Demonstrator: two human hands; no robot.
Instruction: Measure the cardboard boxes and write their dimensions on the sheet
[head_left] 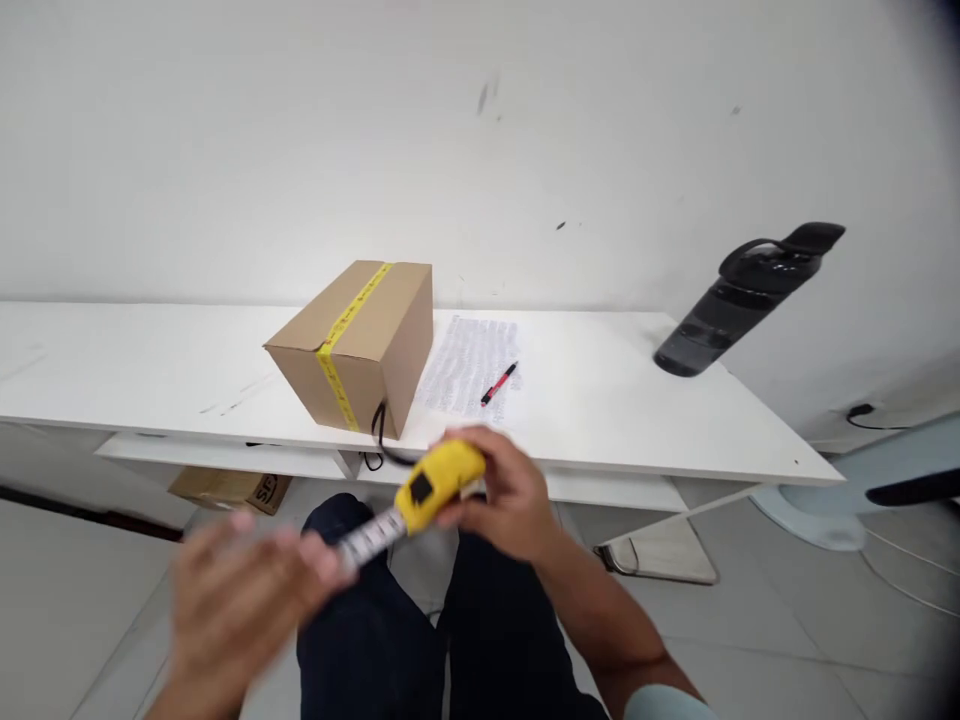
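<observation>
A yellow tape measure (442, 478) with a black wrist strap is gripped in my right hand (517, 490), held above my lap in front of the desk edge. From its mouth a short length of white blade points down and left. My left hand (244, 590), smeared by motion, pinches the blade's end between thumb and fingers. Beyond the tape measure, a cardboard box (360, 335) sealed with yellow tape stands on the white desk (592, 400). To the box's right lies a sheet of paper with writing (469, 360), and a red and black pen (499, 384) rests on it.
A dark water bottle (739, 300) stands at the desk's right end. Below the desktop runs a shelf (225, 455), and another cardboard box (232, 488) sits under it. A white wall rises behind. At right, a cable plugs into a wall socket (861, 412).
</observation>
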